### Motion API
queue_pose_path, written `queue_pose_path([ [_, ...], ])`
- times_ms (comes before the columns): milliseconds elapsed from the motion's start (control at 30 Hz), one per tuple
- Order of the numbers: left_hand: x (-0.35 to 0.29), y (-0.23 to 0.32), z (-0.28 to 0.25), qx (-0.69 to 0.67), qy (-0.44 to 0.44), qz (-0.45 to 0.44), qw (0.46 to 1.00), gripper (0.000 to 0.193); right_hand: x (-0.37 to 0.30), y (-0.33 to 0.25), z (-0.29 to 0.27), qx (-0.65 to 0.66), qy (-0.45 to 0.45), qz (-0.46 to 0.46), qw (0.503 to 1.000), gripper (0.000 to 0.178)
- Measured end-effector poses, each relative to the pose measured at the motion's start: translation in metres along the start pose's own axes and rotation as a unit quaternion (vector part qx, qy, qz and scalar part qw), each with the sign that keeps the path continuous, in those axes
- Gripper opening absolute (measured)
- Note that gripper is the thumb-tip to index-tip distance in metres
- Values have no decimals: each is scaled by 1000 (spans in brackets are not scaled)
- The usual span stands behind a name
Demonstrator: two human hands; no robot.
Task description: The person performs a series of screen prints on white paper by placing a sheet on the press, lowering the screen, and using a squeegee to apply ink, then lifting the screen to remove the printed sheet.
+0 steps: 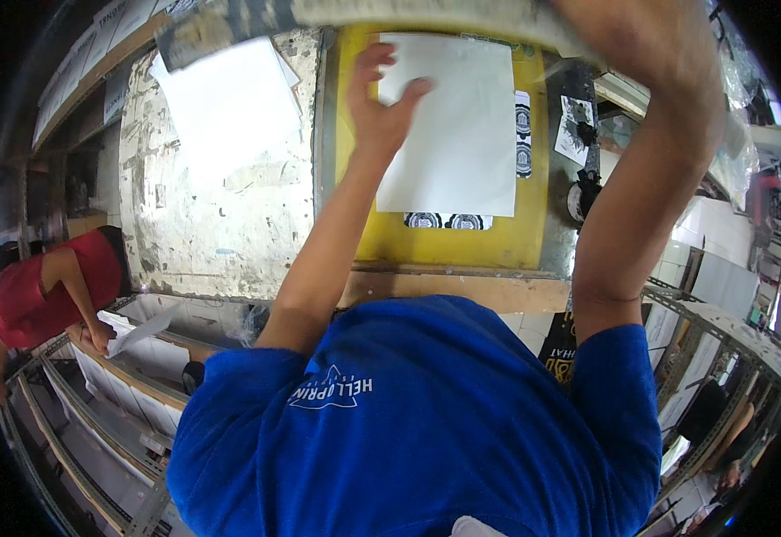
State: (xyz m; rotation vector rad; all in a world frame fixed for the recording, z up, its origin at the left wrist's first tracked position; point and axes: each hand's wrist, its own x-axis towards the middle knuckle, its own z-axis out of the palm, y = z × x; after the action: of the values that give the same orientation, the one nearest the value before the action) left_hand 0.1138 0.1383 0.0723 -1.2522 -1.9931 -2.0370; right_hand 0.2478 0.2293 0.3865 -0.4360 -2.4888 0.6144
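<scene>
white paper sheet (462,134), one, flat on yellow board (529,242).
likely light, limp and easily creased; best taken by an edge or corner. left hand (381,116): fingers (366,72) spread wide, holding nothing, over the sheet's upper left edge, the thumb above its face; contact cannot be told. right hand (627,36): blurred, beyond the sheet's upper right corner, by a pale bar (426,11); its grip cannot be told.
</scene>
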Motion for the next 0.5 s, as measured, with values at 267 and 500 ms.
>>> queue_pose_path([
  [267, -91, 111, -118, -159, 140, -246, 946, 44, -125, 27, 75, -154, -27, -79, 984, 52],
  [500, -196, 22, -147, 2, -14, -196, 981, 111, -87, 135, 170, -71, -54, -36, 995, 37],
])
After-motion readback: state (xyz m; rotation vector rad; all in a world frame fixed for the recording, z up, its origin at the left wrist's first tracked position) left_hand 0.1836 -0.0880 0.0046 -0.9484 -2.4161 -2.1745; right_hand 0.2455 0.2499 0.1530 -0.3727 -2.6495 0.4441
